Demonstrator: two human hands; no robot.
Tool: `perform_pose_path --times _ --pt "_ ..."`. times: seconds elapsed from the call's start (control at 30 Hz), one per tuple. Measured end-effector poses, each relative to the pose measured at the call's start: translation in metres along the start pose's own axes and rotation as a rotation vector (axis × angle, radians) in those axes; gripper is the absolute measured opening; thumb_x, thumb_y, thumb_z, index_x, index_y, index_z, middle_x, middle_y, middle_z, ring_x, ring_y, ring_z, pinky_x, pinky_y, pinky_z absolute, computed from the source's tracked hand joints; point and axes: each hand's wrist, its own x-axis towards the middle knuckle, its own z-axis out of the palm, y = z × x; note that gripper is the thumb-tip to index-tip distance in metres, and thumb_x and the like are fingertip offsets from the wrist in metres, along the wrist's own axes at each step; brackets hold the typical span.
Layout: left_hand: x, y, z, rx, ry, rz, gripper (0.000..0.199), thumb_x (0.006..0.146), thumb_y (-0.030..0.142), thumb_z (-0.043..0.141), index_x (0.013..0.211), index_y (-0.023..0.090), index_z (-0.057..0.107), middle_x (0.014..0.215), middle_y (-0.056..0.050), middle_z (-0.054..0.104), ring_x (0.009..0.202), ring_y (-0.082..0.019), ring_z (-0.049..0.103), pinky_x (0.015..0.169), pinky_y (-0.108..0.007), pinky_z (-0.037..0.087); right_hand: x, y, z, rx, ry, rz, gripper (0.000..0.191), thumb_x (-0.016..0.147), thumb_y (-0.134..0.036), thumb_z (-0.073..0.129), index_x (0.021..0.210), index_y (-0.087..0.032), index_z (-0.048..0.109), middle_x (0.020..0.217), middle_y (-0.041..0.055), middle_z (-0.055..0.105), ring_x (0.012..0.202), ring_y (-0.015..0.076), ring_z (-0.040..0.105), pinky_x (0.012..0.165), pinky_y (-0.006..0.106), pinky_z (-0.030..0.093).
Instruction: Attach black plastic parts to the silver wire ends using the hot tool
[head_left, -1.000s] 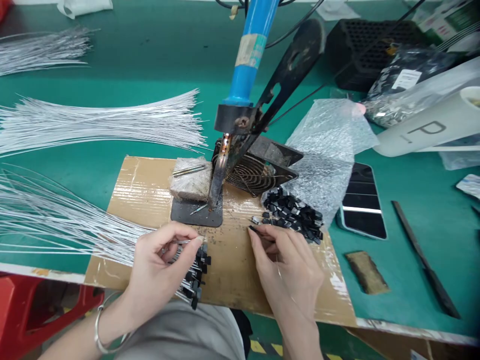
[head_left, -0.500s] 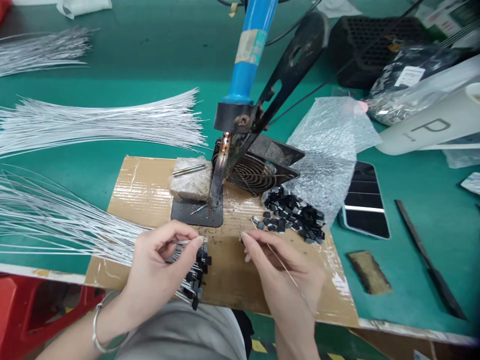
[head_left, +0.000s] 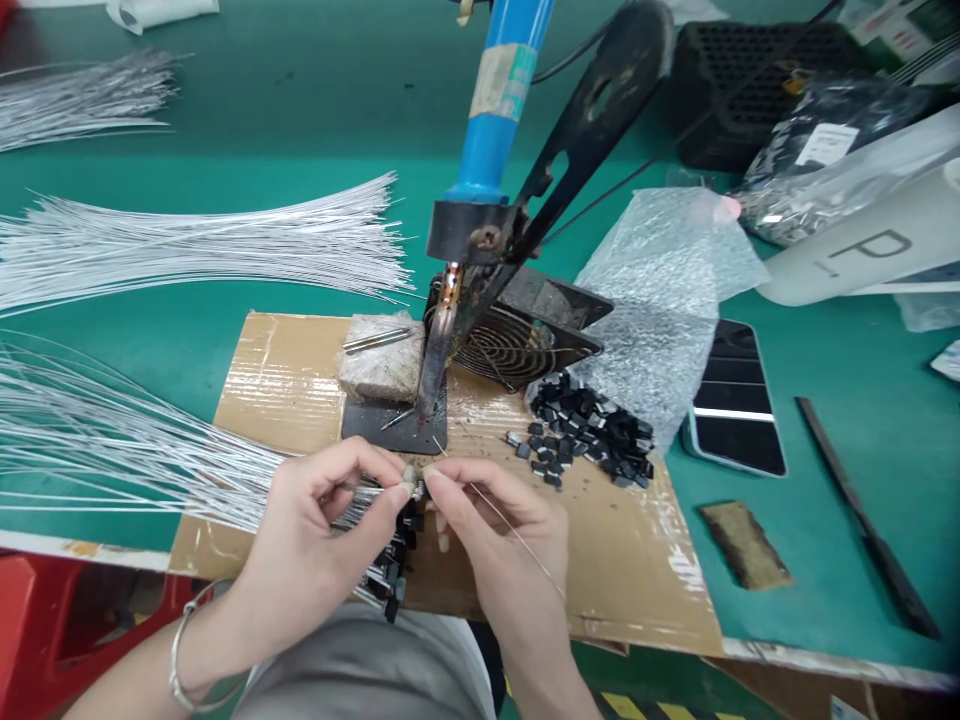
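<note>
My left hand [head_left: 322, 540] is closed, its thumb and forefinger pinching the end of a white wire from the bundle of wires [head_left: 165, 450]. My right hand [head_left: 510, 550] is closed too, with its fingertips against the left ones. A thin strand of solder wire [head_left: 517, 537] runs across its fingers. Whatever small piece sits between the fingertips is mostly hidden. Below the left hand, black connectors [head_left: 391, 580] sit on the ends of several wires. The soldering iron [head_left: 505, 100] points down just beyond both hands, its tip [head_left: 431, 385] above a dark base plate.
Loose black connectors [head_left: 600, 430] are heaped on the cardboard [head_left: 600, 570] at right, beside a fan [head_left: 510, 345] and bubble wrap [head_left: 652, 280]. A phone [head_left: 735, 400], a brown sponge [head_left: 745, 545] and a dark file-like tool [head_left: 862, 515] lie further right. Another wire bundle [head_left: 210, 245] lies at left.
My right hand has moved left from near the connector heap, carrying the solder wire, and its fingertips now meet the left ones. My left hand has barely moved.
</note>
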Motion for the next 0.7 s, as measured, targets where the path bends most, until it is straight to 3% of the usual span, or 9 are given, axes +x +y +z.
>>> perform_pose_path --times 0.53,0.7 --pt "0.0018 0.0 0.0013 -0.022 0.009 -0.002 0.012 0.086 0.016 0.069 0.074 0.018 0.071 0.08 -0.004 0.079 0.065 -0.013 0.071 0.057 -0.019 0.054 -0.0019 0.0019 -0.001 -0.006 -0.007 -0.002 0.024 0.081 -0.046 0.087 0.076 -0.023 0.082 0.055 -0.0004 0.065 0.044 0.0117 0.052 0.039 0.023 0.047" --pt "0.0048 -0.003 0.0037 -0.031 -0.012 -0.016 0.013 0.087 0.016 0.068 0.075 0.018 0.071 0.08 -0.003 0.078 0.07 -0.013 0.072 0.062 -0.019 0.055 -0.0051 -0.0042 -0.0012 -0.083 -0.005 -0.043 0.018 0.087 -0.039 0.082 0.078 -0.024 0.081 0.064 -0.0011 0.067 0.051 0.0121 0.052 0.048 0.025 0.046"
